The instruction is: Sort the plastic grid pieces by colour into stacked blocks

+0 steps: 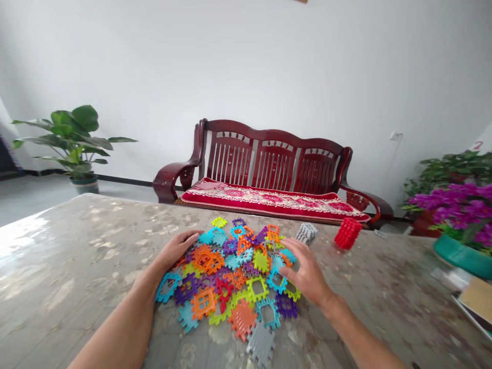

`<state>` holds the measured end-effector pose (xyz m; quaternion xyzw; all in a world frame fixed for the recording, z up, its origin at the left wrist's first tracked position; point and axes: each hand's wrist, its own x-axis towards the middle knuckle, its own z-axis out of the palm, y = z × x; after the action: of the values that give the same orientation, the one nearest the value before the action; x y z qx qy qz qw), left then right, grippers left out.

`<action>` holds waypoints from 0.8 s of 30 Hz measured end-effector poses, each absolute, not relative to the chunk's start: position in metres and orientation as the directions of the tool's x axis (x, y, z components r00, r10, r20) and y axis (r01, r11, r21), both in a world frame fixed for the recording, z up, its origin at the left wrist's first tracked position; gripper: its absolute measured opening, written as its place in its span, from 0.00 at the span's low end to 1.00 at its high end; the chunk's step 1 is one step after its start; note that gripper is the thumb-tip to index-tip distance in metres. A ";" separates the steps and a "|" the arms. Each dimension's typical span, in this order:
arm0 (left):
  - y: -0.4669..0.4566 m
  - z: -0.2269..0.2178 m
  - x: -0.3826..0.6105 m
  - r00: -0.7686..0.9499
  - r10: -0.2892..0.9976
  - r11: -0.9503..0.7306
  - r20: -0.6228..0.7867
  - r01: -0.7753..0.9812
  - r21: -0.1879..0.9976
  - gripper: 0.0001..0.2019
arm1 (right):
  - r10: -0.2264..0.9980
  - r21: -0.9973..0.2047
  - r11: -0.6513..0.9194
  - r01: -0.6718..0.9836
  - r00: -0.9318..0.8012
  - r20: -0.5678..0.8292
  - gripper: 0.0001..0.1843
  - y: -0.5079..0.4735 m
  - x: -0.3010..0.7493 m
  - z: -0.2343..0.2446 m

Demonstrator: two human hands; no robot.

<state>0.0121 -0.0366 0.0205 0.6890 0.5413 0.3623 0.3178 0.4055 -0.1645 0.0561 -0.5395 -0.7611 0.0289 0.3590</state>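
Upper left of the frame: leafy potted plant (73, 138) on the floor against the white wall. Below it, across the whole lower half: glossy marbled tabletop (57, 266).

Left of centre: left hand (175, 251) laid palm down at the left edge of the pile of plastic tiles (234, 279), fingers (190, 237) straight and loosely together, closed on nothing, tips against orange and teal pieces.

Centre: the pile itself, flat notched squares in orange, teal, purple, lime, red and grey, heaped and overlapping, a few strays at the near edge. Behind it, upper centre: dark red wooden sofa (265, 169) with a flowered red cushion.

Right of centre: right hand (307, 279) palm down at the pile's right edge, fingers spread wide, gripping nothing, tips on or just over a teal tile; cannot tell which.

Further right: grey-white stacked block (306, 233), then red built block (348, 233), both apart from the pile. Far right: purple flowers (457, 202) in a green pot (461, 256), books (478, 300) at the frame edge.

Judged step: bracketing the heap from both sides, nothing picked out yet. For a grasp from here: closing fingers on one tile's edge and lifting it clear of overlapping neighbours.
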 end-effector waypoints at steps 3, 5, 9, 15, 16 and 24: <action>-0.037 0.020 0.012 0.165 0.971 -0.234 0.172 0.532 0.814 0.40 | 0.850 -0.396 0.515 0.760 -0.390 0.355 0.48 -0.200 0.376 0.048; -0.036 0.019 0.011 0.179 0.969 -0.243 0.171 0.549 0.799 0.39 | 0.827 -0.373 0.562 0.738 -0.496 0.265 0.56 -0.216 0.363 0.044; -0.036 0.020 0.011 0.222 0.964 -0.254 0.149 0.587 0.768 0.38 | 0.775 -0.295 0.632 0.717 -0.594 0.216 0.59 -0.225 0.353 0.036; -0.044 0.031 0.016 0.282 0.945 -0.313 0.166 0.629 0.712 0.34 | 0.810 -0.152 0.573 0.805 -0.528 0.256 0.54 -0.195 0.353 0.029; -0.045 0.032 0.017 0.292 0.942 -0.321 0.165 0.639 0.699 0.33 | 0.826 -0.148 0.549 0.822 -0.507 0.249 0.53 -0.190 0.353 0.028; -0.043 0.027 0.022 0.350 0.936 -0.313 0.038 0.778 0.544 0.31 | 0.872 -0.196 0.482 0.854 -0.447 0.200 0.48 -0.166 0.346 0.027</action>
<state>0.0220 -0.0434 0.0269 0.7907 0.5421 0.1770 0.2227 0.3461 -0.1663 0.0269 -0.5076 -0.8499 0.0331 0.1374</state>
